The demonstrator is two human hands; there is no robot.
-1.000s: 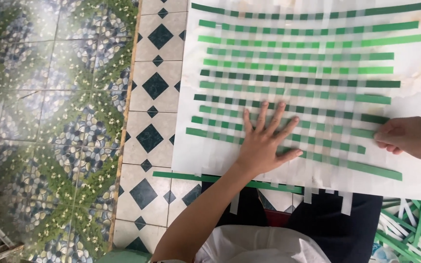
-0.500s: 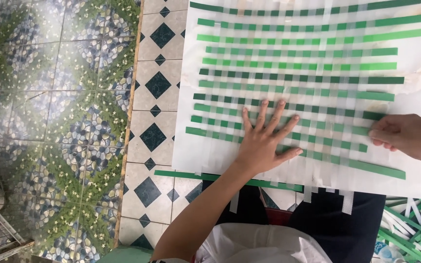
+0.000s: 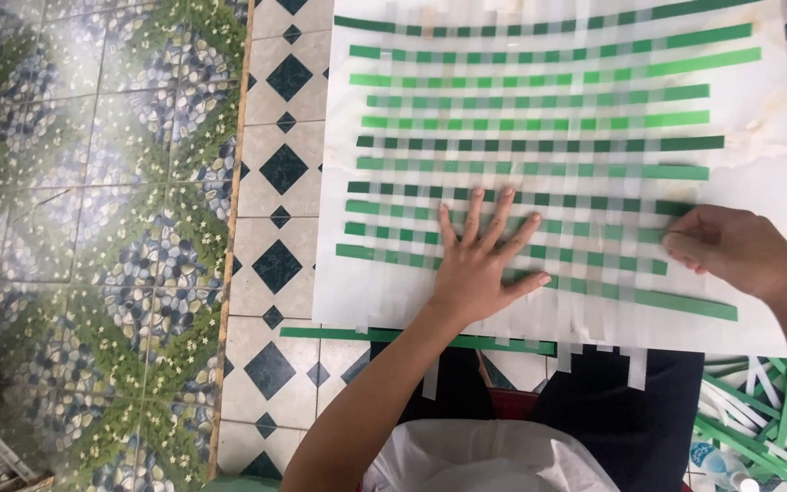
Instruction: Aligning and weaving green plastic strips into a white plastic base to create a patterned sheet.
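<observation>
Tiled floor (image 3: 284, 173) with dark diamonds fills the head view, and beside it on the left lies a band of tiles with pebbles and small flowers. We kneel or sit at the lower edge, dark trousers and a white shirt showing.

On the floor lies our white sheet (image 3: 767, 118), cut into upright strips, with green strips (image 3: 539, 143) woven across it. We count about eleven rows already in place, from the far edge down to the row nearest to us. Only a narrow white margin is left below the last row, so we judge the weaving nearly finished.

Our left hand (image 3: 477, 264) is open and flat, fingers spread, pressing on the lower rows. Our right hand (image 3: 730, 251) is curled at the right ends of these rows; the fingers seem to pinch a strip end, but we cannot tell for sure.

One loose green strip (image 3: 412, 339) lies just under the sheet's near edge. More spare strips (image 3: 758, 410) are heaped at the lower right.
</observation>
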